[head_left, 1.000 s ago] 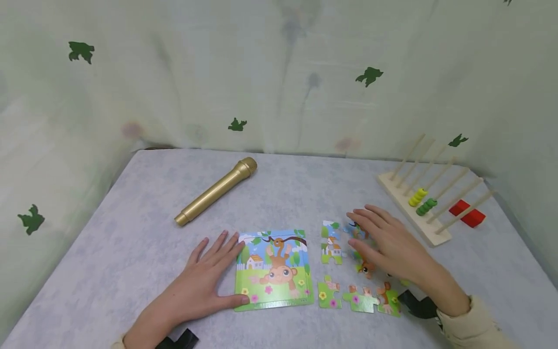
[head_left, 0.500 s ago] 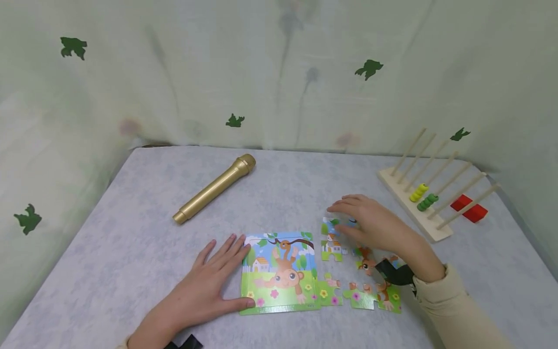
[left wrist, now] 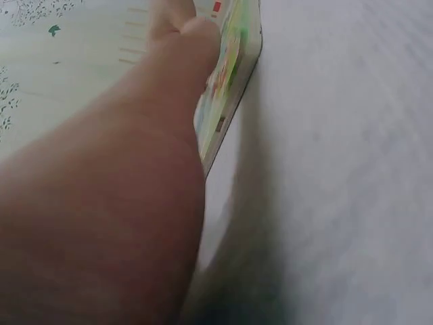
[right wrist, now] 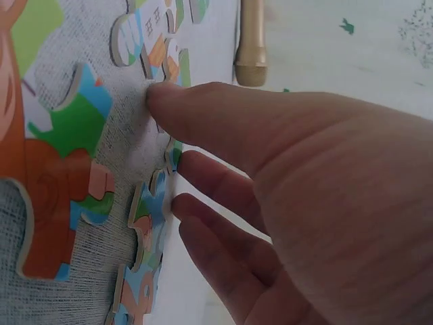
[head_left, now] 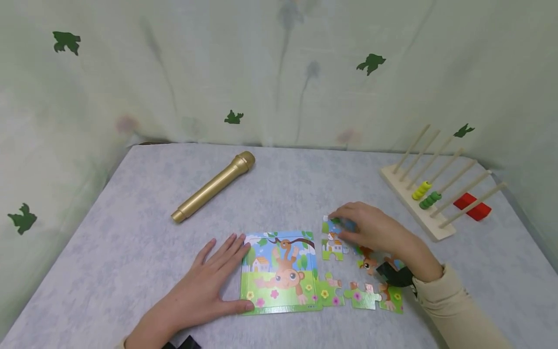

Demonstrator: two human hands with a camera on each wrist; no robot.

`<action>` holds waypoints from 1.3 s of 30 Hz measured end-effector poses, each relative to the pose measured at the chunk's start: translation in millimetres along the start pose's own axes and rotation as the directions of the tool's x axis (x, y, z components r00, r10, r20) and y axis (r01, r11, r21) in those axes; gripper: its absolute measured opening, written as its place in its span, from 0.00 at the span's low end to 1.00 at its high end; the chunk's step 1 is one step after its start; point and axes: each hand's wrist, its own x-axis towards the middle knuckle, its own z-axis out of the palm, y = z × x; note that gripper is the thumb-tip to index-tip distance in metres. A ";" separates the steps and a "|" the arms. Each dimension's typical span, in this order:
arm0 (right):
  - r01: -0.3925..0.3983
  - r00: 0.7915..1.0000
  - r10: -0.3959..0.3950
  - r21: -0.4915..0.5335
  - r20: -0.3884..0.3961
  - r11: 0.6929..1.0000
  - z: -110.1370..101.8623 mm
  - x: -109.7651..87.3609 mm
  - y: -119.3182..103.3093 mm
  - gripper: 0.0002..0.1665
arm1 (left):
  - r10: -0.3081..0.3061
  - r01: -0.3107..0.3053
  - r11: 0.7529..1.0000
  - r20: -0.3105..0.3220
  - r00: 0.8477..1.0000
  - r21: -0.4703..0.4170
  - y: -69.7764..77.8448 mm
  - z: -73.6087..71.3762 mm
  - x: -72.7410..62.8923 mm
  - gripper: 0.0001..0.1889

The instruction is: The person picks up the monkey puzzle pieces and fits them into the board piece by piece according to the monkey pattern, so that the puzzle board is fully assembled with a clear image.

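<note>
My left hand [head_left: 205,281] lies with its fingers spread along the left side of a square monkey puzzle board [head_left: 279,271]. In the left wrist view, the thumb [left wrist: 201,37] is at the board's edge. Curled over loose puzzle pieces, my right hand [head_left: 375,230] has its thumb and forefinger around the corner puzzle piece [head_left: 326,226] at the upper left. The right wrist view shows the thumb [right wrist: 196,112] low beside a house piece [right wrist: 139,34], with the fingers opposite. Part of the corner piece is hidden by the hand.
Other pieces lie nearby, including a flower piece [head_left: 330,291] against the board and a bottom-edge piece [head_left: 363,296]. A gold microphone [head_left: 213,186] lies at the back left. A wooden peg rack [head_left: 418,203] with beads and red blocks [head_left: 472,207] stand on the right.
My right hand has moved left, then down, to the upper-left puzzle pieces. The board has shifted right to meet the flower piece, with my left hand staying at its side.
</note>
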 end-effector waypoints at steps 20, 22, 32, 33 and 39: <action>0.073 0.991 -0.078 -0.054 -0.105 0.996 8.0 0.8 4.6 0.18 | 0.171 -0.171 0.981 -0.011 0.985 -0.094 -24.5 -11.9 5.4 0.64; 0.082 0.990 -0.088 -0.057 -0.113 0.995 7.3 2.8 4.7 0.18 | 0.163 -0.163 0.978 -0.008 0.987 -0.128 -26.5 -13.5 9.3 0.63; 0.136 0.978 -0.140 -0.037 -0.157 0.990 4.0 8.8 -1.6 0.17 | 0.196 -0.199 0.979 -0.079 0.977 -0.032 -31.9 -7.6 14.5 0.63; 0.139 0.977 -0.143 -0.036 -0.158 0.990 4.2 8.4 -3.0 0.17 | 0.195 -0.198 0.980 -0.078 0.978 -0.033 -31.7 -6.9 14.6 0.63; 0.188 0.964 -0.194 -0.051 -0.181 0.981 6.3 11.1 -11.4 0.17 | 0.200 -0.204 0.978 -0.082 0.976 -0.042 -32.1 -4.4 14.8 0.63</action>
